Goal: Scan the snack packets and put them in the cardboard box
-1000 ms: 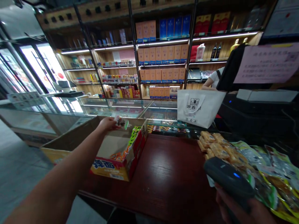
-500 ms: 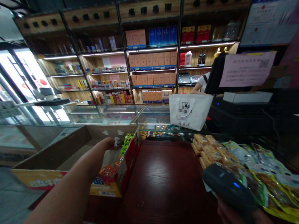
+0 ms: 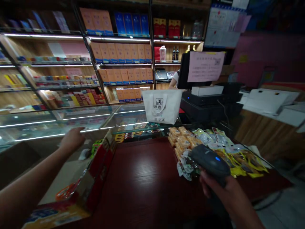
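My left hand is above the open cardboard box, its fingers curled and blurred. What they hold, if anything, is hidden. Inside the box lie green packets, a whitish clear-wrapped item just below my hand, and orange packets in the near corner. My right hand is closed around the handle of a dark barcode scanner, a blue light glowing on its top. The scanner's head is beside orange-brown wrapped snacks and dark snack packets in clear wrapping.
Yellow-edged snack bags lie at the right of the dark red tabletop. A white tote bag stands on the glass counter. Behind it are a monitor with a pink notice, a person's arm and stocked shelves.
My view has turned right, shifting the scene leftward. My left hand has lifted away from the green packets. The scanner is still in my right hand, which now shows more fully.
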Motion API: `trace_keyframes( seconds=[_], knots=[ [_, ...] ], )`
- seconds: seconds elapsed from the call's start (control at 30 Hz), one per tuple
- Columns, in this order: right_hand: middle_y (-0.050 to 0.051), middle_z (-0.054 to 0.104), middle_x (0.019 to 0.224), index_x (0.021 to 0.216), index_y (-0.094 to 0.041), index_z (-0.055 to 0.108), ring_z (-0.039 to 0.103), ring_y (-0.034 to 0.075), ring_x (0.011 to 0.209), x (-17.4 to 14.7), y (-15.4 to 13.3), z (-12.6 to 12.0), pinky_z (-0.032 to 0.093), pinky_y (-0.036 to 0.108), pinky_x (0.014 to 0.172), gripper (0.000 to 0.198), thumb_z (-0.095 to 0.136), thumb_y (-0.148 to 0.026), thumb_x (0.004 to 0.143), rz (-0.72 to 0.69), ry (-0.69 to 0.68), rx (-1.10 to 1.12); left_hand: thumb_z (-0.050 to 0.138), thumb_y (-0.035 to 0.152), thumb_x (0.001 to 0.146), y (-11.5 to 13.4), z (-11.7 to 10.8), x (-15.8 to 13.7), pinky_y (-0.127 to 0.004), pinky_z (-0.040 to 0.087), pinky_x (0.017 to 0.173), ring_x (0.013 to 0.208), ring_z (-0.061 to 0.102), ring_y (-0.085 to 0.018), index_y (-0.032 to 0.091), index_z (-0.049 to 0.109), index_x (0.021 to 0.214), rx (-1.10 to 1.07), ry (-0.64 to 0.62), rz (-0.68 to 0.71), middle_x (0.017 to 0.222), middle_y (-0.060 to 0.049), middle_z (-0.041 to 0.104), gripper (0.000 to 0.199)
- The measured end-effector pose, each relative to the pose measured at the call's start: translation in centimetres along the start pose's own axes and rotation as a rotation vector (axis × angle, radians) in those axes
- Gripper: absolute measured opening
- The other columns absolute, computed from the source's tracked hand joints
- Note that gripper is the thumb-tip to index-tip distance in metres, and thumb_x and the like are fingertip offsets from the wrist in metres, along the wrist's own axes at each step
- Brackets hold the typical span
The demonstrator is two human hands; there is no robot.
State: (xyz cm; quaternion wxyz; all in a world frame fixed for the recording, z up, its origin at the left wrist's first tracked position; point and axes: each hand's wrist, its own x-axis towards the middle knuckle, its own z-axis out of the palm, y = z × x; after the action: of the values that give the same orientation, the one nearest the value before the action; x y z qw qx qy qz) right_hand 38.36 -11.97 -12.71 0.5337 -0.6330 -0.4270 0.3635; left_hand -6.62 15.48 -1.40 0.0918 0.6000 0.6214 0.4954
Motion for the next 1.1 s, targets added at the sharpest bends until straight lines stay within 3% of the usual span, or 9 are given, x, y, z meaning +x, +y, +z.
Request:
trace_keyframes(
  seconds=[0.07,0.13,0.23,0.37,0.5,0.63,0.83,1.0,1.1],
  knots=[
    [0.002,0.065,0.054,0.072,-0.017,0.069,0.058,0.016,0.052,0.1,-0.3,-0.8,0.047,0.026,0.053,0.048,0.072,-0.065,0.079,-0.036,0.102,0.089,0.065,0.005,0.073,2.0,1.5,0.2,-0.054,0.029,0.115,0.114,0.064,-0.025,0.015,0.064,0.069,0.053,-0.054,0.049,0.060,0.008,0.056,0.012],
    [0.001,0.065,0.057,0.079,-0.016,0.070,0.057,0.015,0.052,0.3,-0.5,-1.6,0.046,0.025,0.052,0.044,0.075,-0.060,0.079,-0.069,0.169,0.189,0.070,0.005,0.070,4.6,3.7,-1.2,-0.041,0.038,0.112,0.109,0.065,-0.021,0.019,0.071,0.078,0.031,-0.142,0.172,0.073,0.007,0.066,0.017],
    [0.000,0.065,0.057,0.081,-0.016,0.070,0.057,0.014,0.051,0.5,-0.6,-2.9,0.046,0.022,0.048,0.043,0.079,-0.057,0.076,-0.075,0.225,0.292,0.075,0.013,0.066,9.0,8.0,-6.2,-0.025,0.050,0.092,0.092,0.067,-0.018,0.022,0.076,0.081,-0.099,-0.357,0.371,0.086,0.003,0.075,0.017],
    [0.000,0.065,0.056,0.083,-0.016,0.069,0.057,0.012,0.050,0.3,-0.4,-4.2,0.046,0.020,0.047,0.043,0.080,-0.057,0.076,-0.065,0.243,0.330,0.078,0.023,0.066,13.3,14.7,-14.7,-0.028,0.053,0.075,0.078,0.071,-0.023,0.025,0.078,0.074,-0.282,-0.702,0.452,0.081,-0.005,0.076,0.008],
    [-0.001,0.063,0.053,0.078,-0.016,0.069,0.055,0.011,0.049,-0.4,-0.6,-4.7,0.045,0.019,0.048,0.043,0.079,-0.057,0.077,-0.072,0.267,0.325,0.062,0.040,0.082,14.6,21.1,-20.4,-0.028,0.044,0.061,0.065,0.062,-0.020,0.020,0.074,0.078,-0.199,-0.857,0.360,0.074,-0.005,0.072,0.023],
    [-0.001,0.064,0.053,0.077,-0.016,0.069,0.054,0.011,0.047,-0.8,-0.4,-5.1,0.044,0.018,0.046,0.042,0.079,-0.057,0.076,-0.051,0.288,0.368,0.071,0.050,0.073,15.0,25.3,-22.1,-0.025,0.034,0.056,0.059,0.052,-0.015,0.018,0.060,0.064,-0.132,-0.891,0.076,0.061,0.000,0.060,0.035],
    [-0.002,0.062,0.051,0.074,-0.017,0.067,0.055,0.011,0.047,-0.9,0.3,-5.9,0.044,0.019,0.047,0.042,0.076,-0.057,0.080,-0.083,0.268,0.357,0.084,0.050,0.056,16.2,25.5,-22.8,-0.022,0.026,0.049,0.047,0.038,-0.008,0.018,0.051,0.061,-0.384,-0.976,-0.195,0.052,0.006,0.049,0.046],
    [-0.002,0.064,0.053,0.083,-0.017,0.067,0.055,0.011,0.047,-0.3,0.7,-5.0,0.044,0.020,0.047,0.041,0.077,-0.056,0.079,-0.084,0.260,0.404,0.085,0.052,0.056,16.4,22.0,-24.4,-0.018,0.024,0.043,0.042,0.035,-0.005,0.017,0.056,0.068,-0.727,-0.895,-0.259,0.052,0.008,0.050,0.047],
    [-0.003,0.063,0.053,0.085,-0.017,0.066,0.055,0.012,0.048,0.1,0.5,-3.7,0.045,0.022,0.049,0.042,0.078,-0.056,0.076,-0.065,0.281,0.337,0.084,0.049,0.064,16.0,18.9,-25.7,-0.018,0.032,0.043,0.043,0.042,-0.006,0.017,0.056,0.071,-0.822,-0.883,-0.308,0.052,0.005,0.056,0.043]
  ],
)
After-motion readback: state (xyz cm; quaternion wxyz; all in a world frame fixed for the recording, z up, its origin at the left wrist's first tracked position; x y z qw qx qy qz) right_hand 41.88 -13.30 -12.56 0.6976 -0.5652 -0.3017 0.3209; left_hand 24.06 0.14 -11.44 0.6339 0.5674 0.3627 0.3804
